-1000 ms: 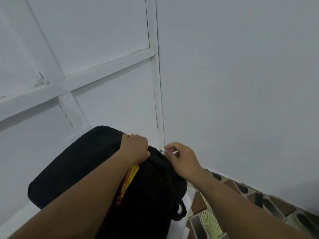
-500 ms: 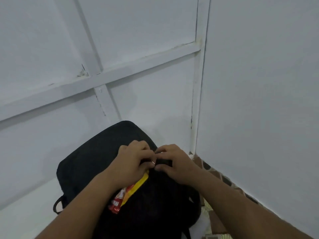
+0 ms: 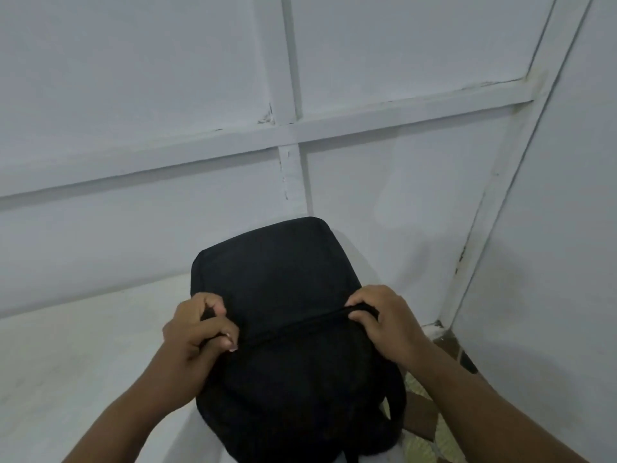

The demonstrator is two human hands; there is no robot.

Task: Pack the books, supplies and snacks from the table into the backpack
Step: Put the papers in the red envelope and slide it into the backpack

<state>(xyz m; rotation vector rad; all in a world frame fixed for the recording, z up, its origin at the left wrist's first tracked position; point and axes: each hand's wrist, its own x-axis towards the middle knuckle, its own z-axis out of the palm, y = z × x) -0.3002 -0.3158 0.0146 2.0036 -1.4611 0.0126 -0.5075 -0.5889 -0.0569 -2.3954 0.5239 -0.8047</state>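
Note:
A black backpack (image 3: 283,282) lies on the white table (image 3: 66,362) near the wall corner. Its zipper line runs across the middle and looks closed. My left hand (image 3: 200,329) pinches the backpack fabric or zipper pull at the left end of that line. At the right end, my right hand (image 3: 384,322) grips the bag's edge, fingers curled over it. No books, supplies or snacks show outside the bag.
White panelled walls (image 3: 367,162) meet in a corner just behind and to the right of the backpack. A patterned tile floor (image 3: 444,349) shows past the table's right edge. A backpack strap (image 3: 397,406) hangs over that edge.
The red and yellow snack packet that stuck out of the bag is no longer visible. My hands moved apart from the middle to the two ends of the zipper line. The view shifted left.

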